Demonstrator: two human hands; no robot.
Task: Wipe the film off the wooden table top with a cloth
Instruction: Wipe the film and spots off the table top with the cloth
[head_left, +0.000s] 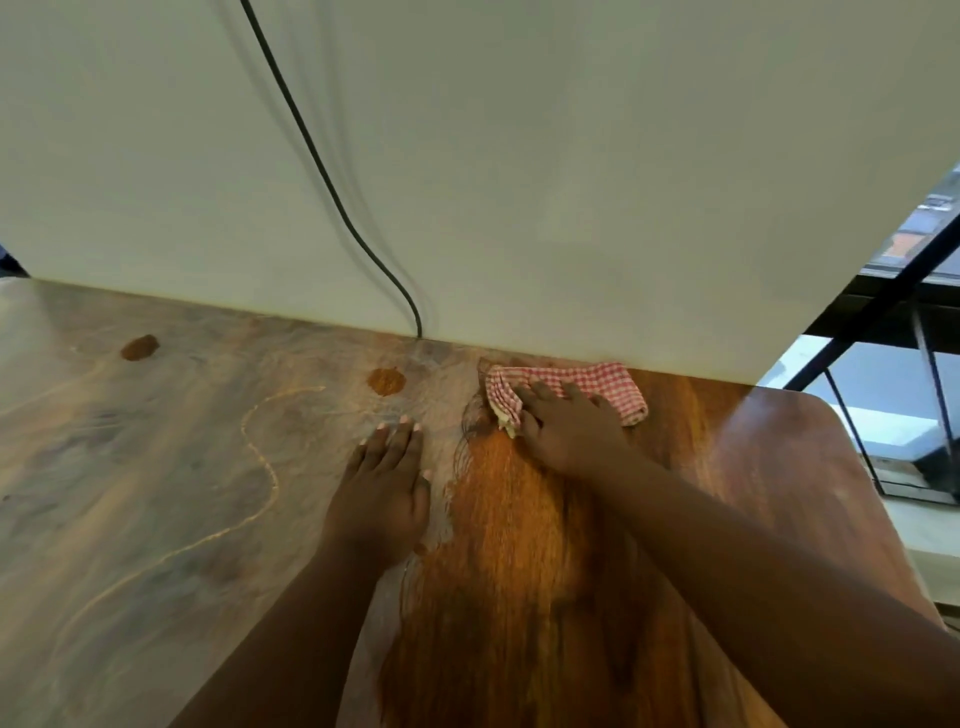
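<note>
A wooden table top (753, 467) fills the lower view. Its left part carries a pale grey film (130, 467); the right part shows bare, glossy orange-brown wood. A red-and-white checked cloth (597, 382) lies bunched at the far edge against the wall. My right hand (569, 426) presses down on the cloth, fingers spread over it and curled at its left end. My left hand (387, 480) rests flat on the filmed wood just left of the film's border, fingers together, holding nothing.
A white wall (519, 182) rises right behind the table. A black cable (332, 187) hangs down it and ends at the table's far edge. Two bare round spots (386, 381) show in the film. Black metal framing (893, 291) stands beyond the right edge.
</note>
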